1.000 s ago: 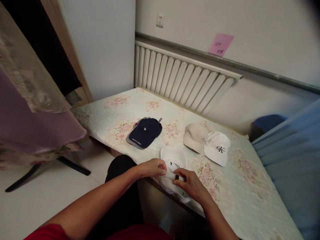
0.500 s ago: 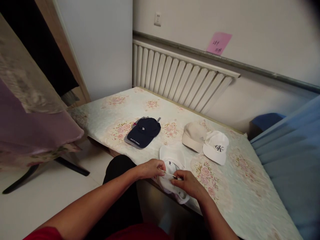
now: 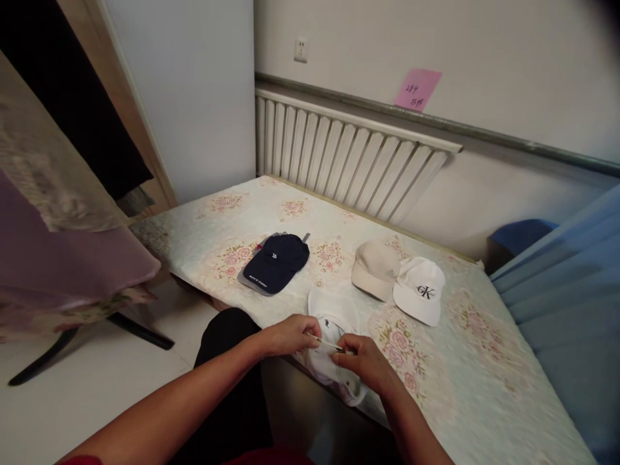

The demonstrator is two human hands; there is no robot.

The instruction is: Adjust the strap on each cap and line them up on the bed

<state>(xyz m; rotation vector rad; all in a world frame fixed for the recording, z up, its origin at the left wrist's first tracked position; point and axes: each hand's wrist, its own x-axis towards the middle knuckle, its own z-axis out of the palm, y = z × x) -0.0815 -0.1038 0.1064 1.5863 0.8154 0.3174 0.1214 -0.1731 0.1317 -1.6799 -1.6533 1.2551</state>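
Floral-clothed table [image 3: 465,361] carried a navy cap [image 3: 275,263] at left. At the near edge, left hand [image 3: 285,336] and right hand [image 3: 365,361] fingers pinched the white cap [image 3: 332,307]'s strap [image 3: 328,341], work on it apparently mid-way. Beige cap [image 3: 375,270] and logo cap [image 3: 420,290] lay well apart, right.

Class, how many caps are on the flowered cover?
4: navy cap left, beige cap touching lettered white cap right, white cap in left hand and right hand. Grey beneath the navy cap may be a fifth.

Floral-covered bed [image 3: 484,361]: bore one navy cap [image 3: 276,261]; one beige cap [image 3: 375,270] touching a white lettered cap [image 3: 420,290]; one plain white cap [image 3: 332,310] overhanging the near edge.
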